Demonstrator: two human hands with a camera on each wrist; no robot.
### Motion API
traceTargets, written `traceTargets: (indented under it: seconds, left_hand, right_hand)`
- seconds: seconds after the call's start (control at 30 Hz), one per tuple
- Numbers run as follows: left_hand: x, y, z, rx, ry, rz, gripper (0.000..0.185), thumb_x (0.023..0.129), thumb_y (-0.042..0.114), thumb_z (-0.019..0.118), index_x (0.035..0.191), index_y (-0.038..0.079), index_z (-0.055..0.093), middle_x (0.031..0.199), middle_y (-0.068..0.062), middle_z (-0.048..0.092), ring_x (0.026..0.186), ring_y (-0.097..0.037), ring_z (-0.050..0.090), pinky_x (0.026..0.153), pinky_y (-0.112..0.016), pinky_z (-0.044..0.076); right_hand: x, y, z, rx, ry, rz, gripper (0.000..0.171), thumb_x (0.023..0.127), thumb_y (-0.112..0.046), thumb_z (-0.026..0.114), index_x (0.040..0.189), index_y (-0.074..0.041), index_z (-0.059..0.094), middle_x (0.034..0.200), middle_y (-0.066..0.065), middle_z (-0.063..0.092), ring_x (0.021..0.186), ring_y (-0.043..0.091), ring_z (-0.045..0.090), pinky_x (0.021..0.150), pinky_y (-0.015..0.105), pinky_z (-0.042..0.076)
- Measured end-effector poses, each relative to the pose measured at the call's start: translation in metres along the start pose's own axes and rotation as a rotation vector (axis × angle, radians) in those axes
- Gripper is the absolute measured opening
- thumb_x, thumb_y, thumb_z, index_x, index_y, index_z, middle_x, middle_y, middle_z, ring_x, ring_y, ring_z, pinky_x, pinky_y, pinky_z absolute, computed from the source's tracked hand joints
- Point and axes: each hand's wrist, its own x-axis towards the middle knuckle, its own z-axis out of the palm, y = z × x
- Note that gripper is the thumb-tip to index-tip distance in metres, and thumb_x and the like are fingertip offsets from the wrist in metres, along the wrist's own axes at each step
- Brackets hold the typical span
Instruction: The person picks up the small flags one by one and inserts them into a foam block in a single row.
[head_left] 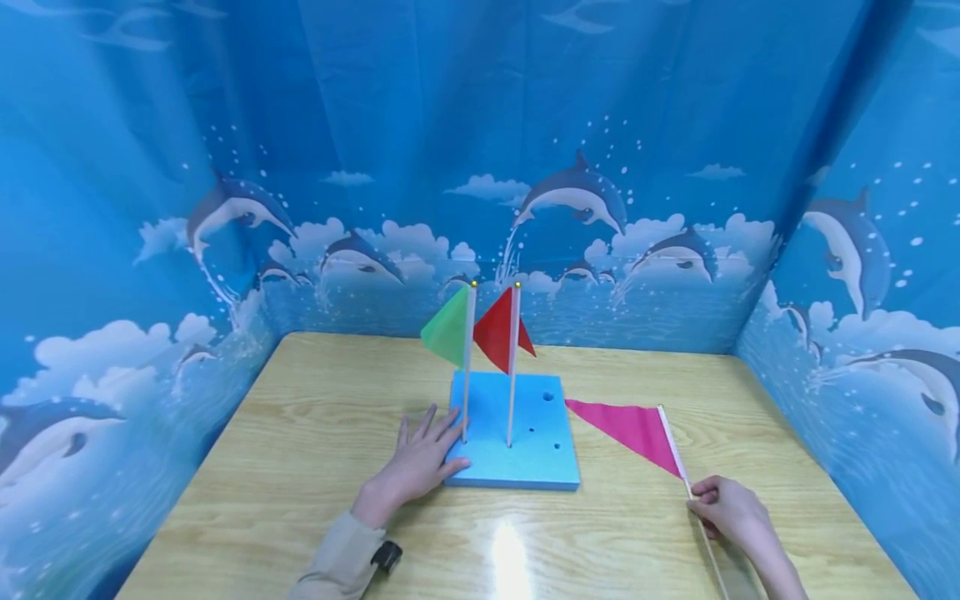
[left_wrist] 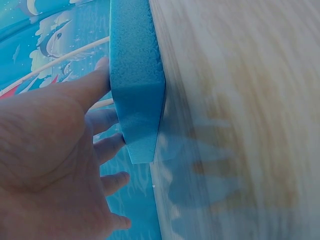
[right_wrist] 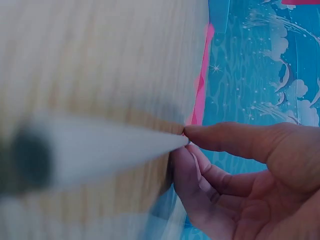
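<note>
A blue foam board (head_left: 487,462) lies on the table with a green flag (head_left: 447,327) and a red flag (head_left: 495,333) standing upright in it. Three holes show in its right part. My left hand (head_left: 415,463) rests at the board's left edge with fingers spread and extended, the thumb over the front left corner. Between thumb and fingers, my right hand (head_left: 731,510) pinches the white stick of a pink flag (head_left: 633,429). That flag points left, its tip near the board's right edge. In the right wrist view the stick's blunt lower end (right_wrist: 35,155) looms close to the camera.
The wood-grain table (head_left: 300,417) is enclosed by blue curtains (head_left: 450,125) printed with dolphins and clouds at the back and both sides. A dark band (head_left: 387,556) sits on the left sleeve.
</note>
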Motion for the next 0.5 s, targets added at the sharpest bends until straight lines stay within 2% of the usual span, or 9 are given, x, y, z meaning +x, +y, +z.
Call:
traceTargets:
  seconds: [0.13, 0.3, 0.5]
  left_hand:
    - [-0.0002, -0.0005, 0.0005, -0.001, 0.006, 0.012, 0.065, 0.102, 0.040, 0.060, 0.156, 0.010, 0.039, 0.163, -0.017, 0.031, 0.150, -0.052, 0.017, 0.112, -0.081, 0.005]
    - [0.0002, 0.0011, -0.0007, 0.005, -0.006, -0.011, 0.065, 0.102, 0.040, 0.060, 0.156, 0.011, 0.039, 0.164, -0.016, 0.030, 0.150, -0.051, 0.016, 0.113, -0.080, 0.005]
    - [0.0008, 0.0014, -0.0006, 0.011, -0.018, -0.029, 0.065, 0.102, 0.041, 0.060, 0.157, 0.013, 0.040, 0.165, -0.014, 0.030, 0.151, -0.049, 0.015, 0.113, -0.079, 0.006]
  right_hand:
    - [0.0009, -0.0018, -0.0008, -0.015, 0.005, 0.007, 0.020, 0.083, -0.012, 0.071, 0.098, 0.002, 0.069, 0.077, -0.005, 0.069, 0.051, 0.011, 0.062, 0.066, 0.031, 0.045]
    - [0.0018, -0.0042, -0.0008, 0.010, -0.005, 0.019, 0.022, 0.081, -0.010, 0.070, 0.098, 0.005, 0.068, 0.079, -0.002, 0.071, 0.052, 0.012, 0.062, 0.061, 0.031, 0.047]
    - [0.0041, -0.0075, -0.0039, 0.062, 0.022, 0.010, 0.029, 0.085, -0.008, 0.069, 0.107, 0.011, 0.066, 0.082, 0.005, 0.073, 0.055, 0.013, 0.064, 0.061, 0.030, 0.048]
